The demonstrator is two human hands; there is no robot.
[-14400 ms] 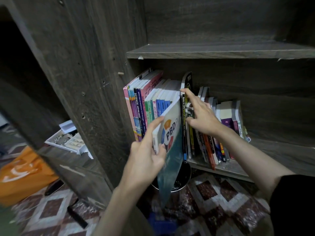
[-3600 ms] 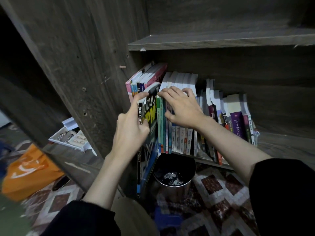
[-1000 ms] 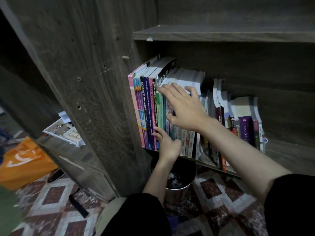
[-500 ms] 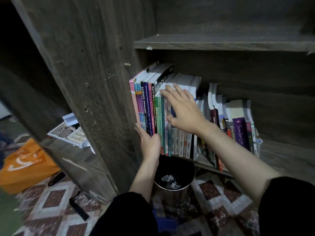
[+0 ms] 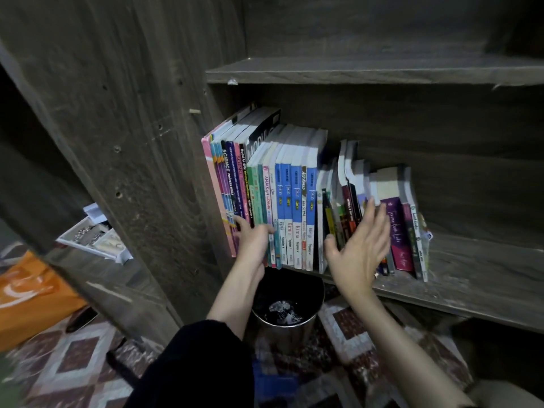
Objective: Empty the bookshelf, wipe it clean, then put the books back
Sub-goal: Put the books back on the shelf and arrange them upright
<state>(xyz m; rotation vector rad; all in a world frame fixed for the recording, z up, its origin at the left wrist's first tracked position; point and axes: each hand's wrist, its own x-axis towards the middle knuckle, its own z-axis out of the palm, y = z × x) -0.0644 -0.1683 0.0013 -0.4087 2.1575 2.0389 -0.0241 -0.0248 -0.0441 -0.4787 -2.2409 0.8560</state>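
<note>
Bookshelf point(image 5: 126, 148): dark wood-grain unit, fills most of my view; side panel on L, two boards showing.
Floor point(image 5: 73, 360): patterned tiles w/ red-brown diamonds, below the unit.
Books point(image 5: 295, 198): one row standing on lower board point(image 5: 477, 278), packed vs. the L side panel. L group upright, R group leaning & uneven. Row stops short of the board's R end.
Orange bag point(image 5: 26, 295): on floor at far L, well apart from the books.
Bin point(image 5: 287, 334): round metal, dark inside w/ crumpled scraps; on floor just under front edge of lower board.
R hand point(image 5: 357, 248): fingers straight & spread, thumb out, blurred. In front of the leaning spines, near purple book point(image 5: 397, 231). Whether it touches them, I can't tell.
L hand point(image 5: 254, 241): back toward cam, fingers laid flat vs. lower spines of the L group, pressing there.
White tray point(image 5: 94, 235): small items inside, too small for me to ID; on a ledge L of the side panel.
</note>
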